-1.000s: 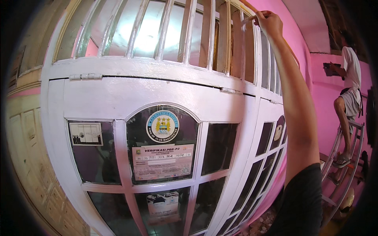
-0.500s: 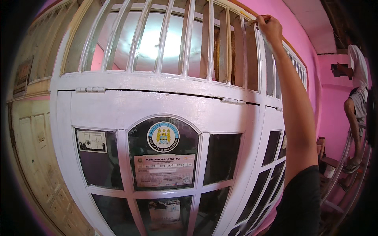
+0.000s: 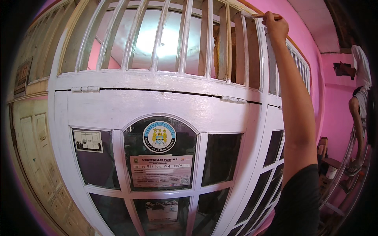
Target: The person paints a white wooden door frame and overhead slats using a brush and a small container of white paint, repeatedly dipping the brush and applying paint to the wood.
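Observation:
My right hand [image 3: 277, 28] is raised high at the upper right, its fingers closed round a paintbrush [image 3: 257, 15] with a brown-orange handle. The brush lies nearly level, its tip pointing left against the upper frame where the slats end. Below it run upright slats [image 3: 185, 37], mostly white, with a few duller, yellowish ones among them. Under the slats is a white wooden frame [image 3: 157, 84], glossy along its face. My left hand is out of view.
A hinged white door panel [image 3: 173, 102] with dark glass panes, a round sticker [image 3: 159, 136] and a pink paper sheet [image 3: 161, 171] fills the middle. An unpainted-looking door [image 3: 35, 145] stands left. At right, another person [image 3: 360, 70] stands on a metal ladder [image 3: 338, 181] by a pink wall.
My right hand has shifted slightly right, and the brush has turned from slanting to almost level. The whole view has moved a little.

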